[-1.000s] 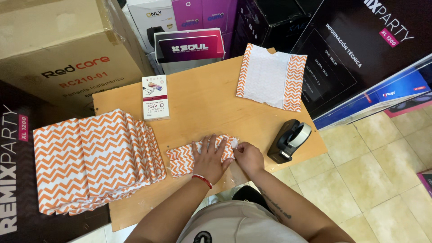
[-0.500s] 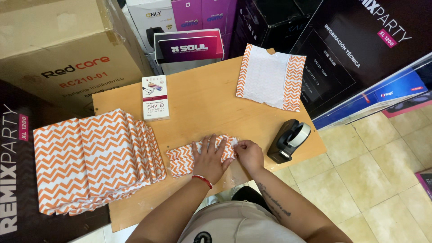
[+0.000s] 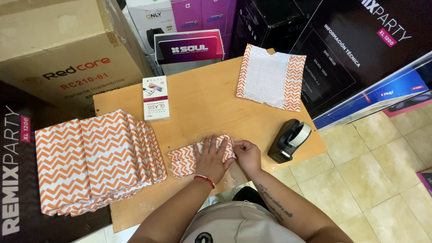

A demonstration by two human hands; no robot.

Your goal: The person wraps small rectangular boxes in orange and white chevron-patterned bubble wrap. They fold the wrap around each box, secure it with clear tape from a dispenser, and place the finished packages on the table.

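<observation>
**Both hands down on the small chevron parcel**

While the left hand (image 3: 210, 158) lies flat with fingers spread across the small wrapped parcel (image 3: 191, 159), pressing it onto the surface (image 3: 202, 103), the right hand (image 3: 245, 153) comes in at the parcel's 3 o'clock end, fingers curled and pinching the folded paper edge there. That parcel, in orange and white chevron paper, sits near the front edge of the wooden surface, just ahead of the person's body. A red bracelet (image 3: 204, 179) rings the left wrist, and dark script runs along the right forearm.

Out at 9 o'clock from the parcel, a fanned stack of chevron packages (image 3: 94, 159) lies overlapping, its nearest edge just beside the parcel but apart from it. At 3 o'clock, past the right hand, a black tape dispenser (image 3: 289, 140) stands near the surface's corner. Up at 11 o'clock, a small white product box (image 3: 156, 98) lies flat, well apart from the hands. At 1 o'clock, a loose sheet of wrapping paper (image 3: 272, 77) lies open at the far corner, white side up with chevron flaps folded in on both sides.

Around the surface, big cartons crowd in: a brown cardboard box (image 3: 67, 49) at the far left, a large black box (image 3: 360, 49) at the far right, and tiled floor (image 3: 378, 180) below.
</observation>
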